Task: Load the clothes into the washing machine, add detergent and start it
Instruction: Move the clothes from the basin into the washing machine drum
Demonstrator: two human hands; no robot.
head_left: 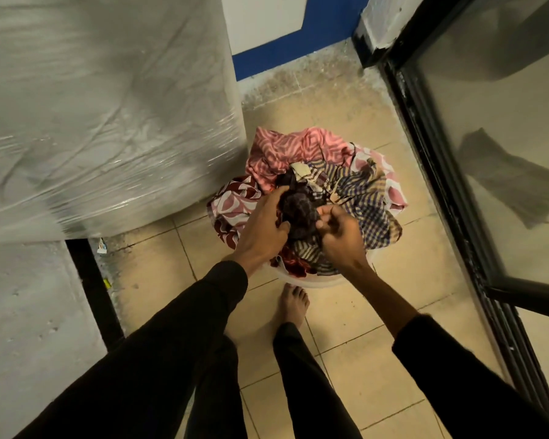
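Observation:
A white basin [314, 282] on the tiled floor is heaped with clothes: a pink zigzag cloth [286, 153] at the back, a checked cloth [366, 198] on the right, a maroon-and-white patterned cloth [232, 204] on the left. On top lies a dark bundled garment [300, 210]. My left hand [263, 229] grips this dark garment from the left, and my right hand [339, 232] pinches it from the right. The washing machine [102, 106], wrapped in clear plastic film, stands to the left of the basin.
A black-framed glass door [488, 153] runs along the right side. A blue-and-white wall [298, 33] closes the back. My bare foot [290, 307] stands just in front of the basin. Small bits of litter [102, 245] lie on the floor by the machine's base.

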